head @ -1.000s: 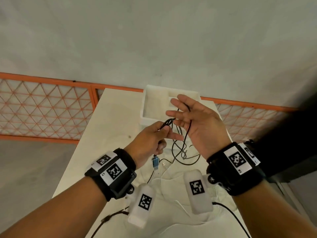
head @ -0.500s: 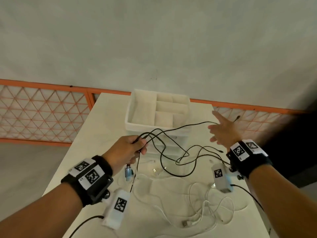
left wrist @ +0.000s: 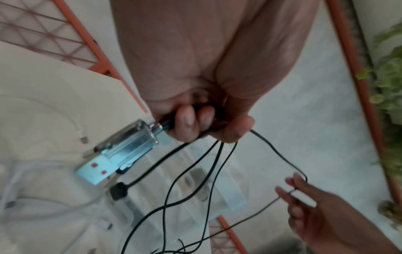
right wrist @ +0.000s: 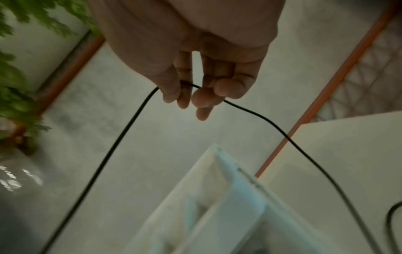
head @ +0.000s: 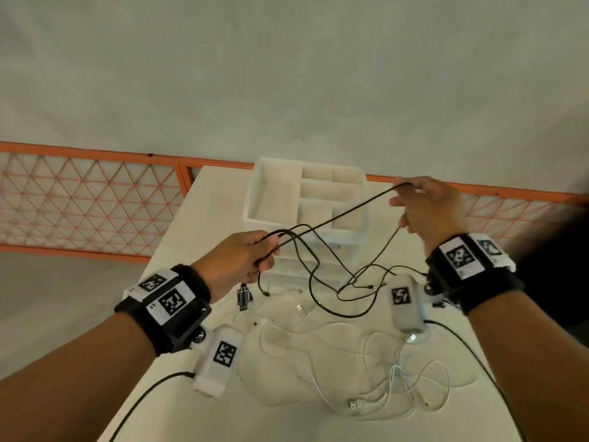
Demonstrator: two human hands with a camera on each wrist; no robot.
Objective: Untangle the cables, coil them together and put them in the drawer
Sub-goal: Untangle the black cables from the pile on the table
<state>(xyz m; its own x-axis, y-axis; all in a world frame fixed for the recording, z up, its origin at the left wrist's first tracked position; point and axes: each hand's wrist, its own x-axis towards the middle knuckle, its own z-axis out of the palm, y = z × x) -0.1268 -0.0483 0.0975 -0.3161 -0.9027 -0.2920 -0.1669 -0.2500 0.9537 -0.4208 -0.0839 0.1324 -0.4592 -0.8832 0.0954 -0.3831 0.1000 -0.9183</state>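
Observation:
A thin black cable (head: 350, 209) runs between both hands above the table. My left hand (head: 267, 250) grips a bunch of its loops, and a blue USB plug (head: 243, 296) hangs below the fist. In the left wrist view that hand (left wrist: 202, 123) is curled round the strands. My right hand (head: 411, 194) is raised to the right and pinches one strand between thumb and fingers (right wrist: 185, 96). The cable (right wrist: 130, 122) drops away on both sides of that pinch. Slack black loops sag onto the table. The white drawer unit (head: 251, 199) stands behind the hands.
White cables (head: 379, 387) lie tangled on the pale table (head: 207, 218) near me, one with a USB plug (head: 352, 404). The unit has open compartments on top. An orange mesh railing (head: 95, 199) lies beyond the table, and green plants (right wrist: 13, 77) are off to the right.
The hands were close together over the drawer unit. My right hand swung out to the right, then closed on one black strand and drew it up and away from the left hand.

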